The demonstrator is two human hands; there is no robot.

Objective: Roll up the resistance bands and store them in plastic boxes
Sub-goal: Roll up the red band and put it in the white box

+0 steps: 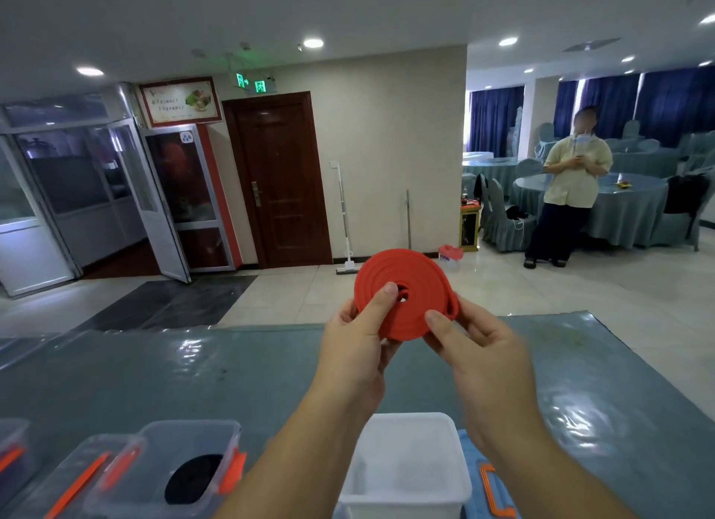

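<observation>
- The coiled resistance band [402, 286] is seen in a bright orange-red throughout.
- The table cover [154, 379] is shown in a glossy grey-blue.
- The open box [406, 460] is rendered in translucent white.
- The closed box [185, 468] is clear, with orange clips, and a black coil [193, 480] is seen inside it.
- A lid [491, 480] at the right is blue with an orange latch.
- The door [278, 178] is finished in dark reddish brown.
- The curtains [615, 100] are coloured deep blue.
- The exit sign [251, 83] is lit green.
- The floor tiles [503, 286] are pale cream.
</observation>
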